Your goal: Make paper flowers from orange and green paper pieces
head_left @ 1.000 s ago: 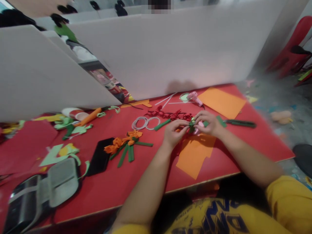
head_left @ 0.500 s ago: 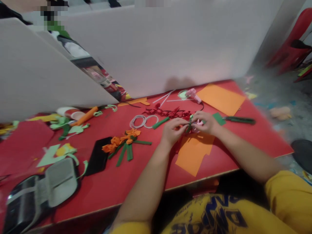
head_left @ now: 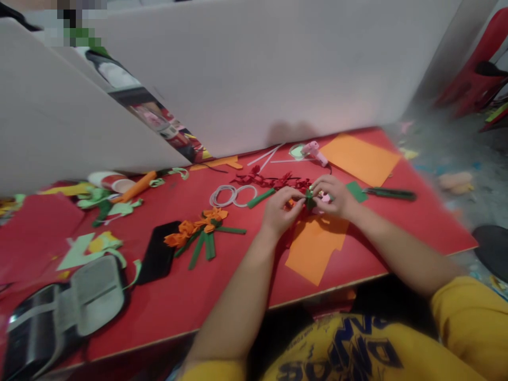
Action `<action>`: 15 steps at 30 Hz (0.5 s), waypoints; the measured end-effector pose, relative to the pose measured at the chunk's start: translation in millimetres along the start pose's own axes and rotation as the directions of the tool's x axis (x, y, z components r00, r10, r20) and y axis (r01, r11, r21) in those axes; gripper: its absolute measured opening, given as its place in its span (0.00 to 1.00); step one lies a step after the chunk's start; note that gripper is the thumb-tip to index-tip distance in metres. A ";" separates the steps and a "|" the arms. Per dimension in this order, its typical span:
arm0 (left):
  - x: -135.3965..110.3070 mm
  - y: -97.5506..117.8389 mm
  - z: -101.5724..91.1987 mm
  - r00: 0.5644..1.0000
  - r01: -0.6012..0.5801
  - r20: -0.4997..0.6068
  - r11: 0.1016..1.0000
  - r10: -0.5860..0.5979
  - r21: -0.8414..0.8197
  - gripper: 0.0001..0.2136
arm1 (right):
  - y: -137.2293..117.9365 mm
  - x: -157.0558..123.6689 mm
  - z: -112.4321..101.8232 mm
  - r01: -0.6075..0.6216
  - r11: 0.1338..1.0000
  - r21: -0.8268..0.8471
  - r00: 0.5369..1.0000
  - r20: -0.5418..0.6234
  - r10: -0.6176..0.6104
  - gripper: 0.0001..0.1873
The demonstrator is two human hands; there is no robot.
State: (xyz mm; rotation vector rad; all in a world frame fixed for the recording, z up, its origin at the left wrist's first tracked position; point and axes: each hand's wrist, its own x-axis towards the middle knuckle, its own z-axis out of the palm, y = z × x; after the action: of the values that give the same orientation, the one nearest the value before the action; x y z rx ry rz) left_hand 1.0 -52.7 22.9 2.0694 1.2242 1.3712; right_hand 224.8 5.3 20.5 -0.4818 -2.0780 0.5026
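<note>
My left hand (head_left: 281, 210) and my right hand (head_left: 332, 194) meet over the red table (head_left: 222, 296), both pinched on a small green paper piece (head_left: 309, 200) with some pink beside it. Under the hands lies an orange paper sheet (head_left: 313, 248). A red cut paper strip (head_left: 273, 181) stretches just behind my fingers. A green strip (head_left: 261, 198) lies left of my left hand.
Orange paper flowers with green stems (head_left: 202, 233) lie on the left beside a black phone (head_left: 156, 259). White rings (head_left: 232, 194), a pink glue gun (head_left: 314, 152), another orange sheet (head_left: 359, 159), green scissors (head_left: 391, 194) and a grey case (head_left: 71, 312) are around. White dividers (head_left: 257, 74) stand behind.
Both hands stayed pinched together on the small green piece, shifting only slightly; the view drifted a little.
</note>
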 end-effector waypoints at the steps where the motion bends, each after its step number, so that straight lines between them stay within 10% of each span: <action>1: 0.0 -1.2 -0.2 1.000 0.001 0.005 1.000 -0.001 0.006 0.05 | -0.1 0.2 -0.3 0.007 1.000 -0.011 1.000 0.005 -0.007 0.03; 15: 0.8 -9.9 -5.6 1.000 -0.009 -0.022 0.996 0.011 0.087 0.07 | 9.2 -3.1 0.8 -0.059 0.996 -0.064 0.996 0.059 0.062 0.04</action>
State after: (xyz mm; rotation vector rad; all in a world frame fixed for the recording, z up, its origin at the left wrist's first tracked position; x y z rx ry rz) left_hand -8.3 -47.4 19.0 2.1267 1.3062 1.3716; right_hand 226.9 11.3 13.2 -0.5737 -2.1482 0.4948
